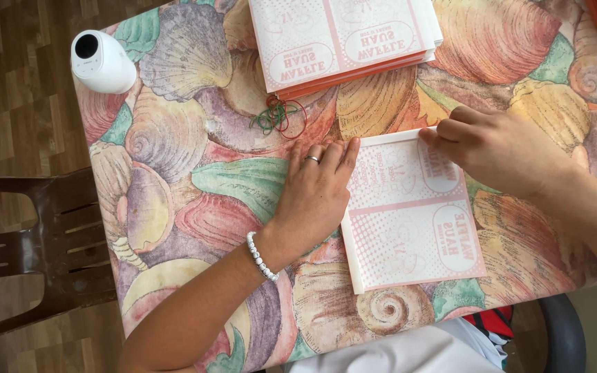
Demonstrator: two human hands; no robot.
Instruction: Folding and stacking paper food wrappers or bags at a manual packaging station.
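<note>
We press our left hand (316, 190) flat, fingers spread, on the left edge of a pink-printed paper sheet (409, 214) lying on the seashell-patterned tablecloth (195, 173). Our right hand (495, 148) pinches its top right corner. A stack of matching sheets (343, 38) sits beyond, rubber bands (278, 116) beside it.

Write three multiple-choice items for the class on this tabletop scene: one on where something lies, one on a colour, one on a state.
1. Where do the rubber bands lie?
A. Just below the stack of printed sheets
B. On the brown chair
C. Under the white camera

2. What colour is the bracelet on the left hand?
A. Black
B. White
C. Gold

3. How does the left hand rest?
A. Clenched in a fist
B. Raised off the table
C. Flat, pressing the left edge of the printed paper

Answers: 1 A, the bands sit against the stack's lower edge. 2 B, the beads are white. 3 C, its fingers lie spread on the sheet while the right hand pinches the top edge.
</note>
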